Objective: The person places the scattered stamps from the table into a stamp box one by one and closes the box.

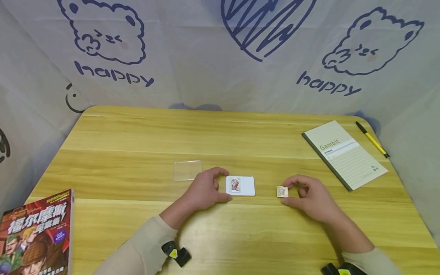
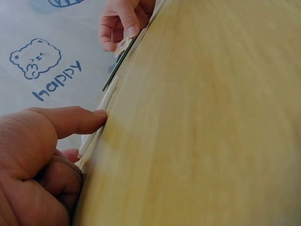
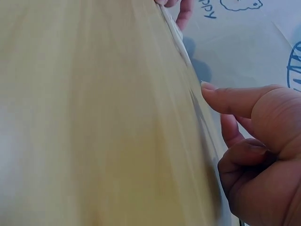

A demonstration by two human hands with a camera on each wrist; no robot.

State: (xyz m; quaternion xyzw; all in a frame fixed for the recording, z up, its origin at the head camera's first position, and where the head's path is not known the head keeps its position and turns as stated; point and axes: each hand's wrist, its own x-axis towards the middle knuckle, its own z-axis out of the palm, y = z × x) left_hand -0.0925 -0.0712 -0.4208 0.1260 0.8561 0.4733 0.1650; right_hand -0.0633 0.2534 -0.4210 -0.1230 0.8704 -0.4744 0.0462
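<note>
White tray (image 1: 247,186): lies flat on the wooden table (image 1: 240,141), about midway between the left and right edges.
Picture tile (image 1: 235,185): sits at the tray's left end; the surface to its right shows plain white.
Left hand (image 1: 207,190): grips the tray's left end, thumb at the near corner, a finger at the far corner.
Right hand (image 1: 311,196): pinches a small square piece (image 1: 282,192) between thumb and finger, to the right of the tray and apart from it.
Height of the piece: hard to tell whether it touches the table; the wrist views look along the tabletop at a low slant.
Clear lid (image 1: 187,170): lies beyond the left hand, towards the table's far edge.
Steadying: light pressure on the tray's corners should serve; a hard squeeze could tip it and slide the loose-looking tile.
Handling the piece: best pinched by its opposite edges, its face level and uncovered, its sides square to the tray's.
Right edge: a notebook (image 1: 343,154) and a pen (image 1: 372,139), towards the far right corner.
Left edge: a book (image 1: 38,233) with a red cover.
</note>
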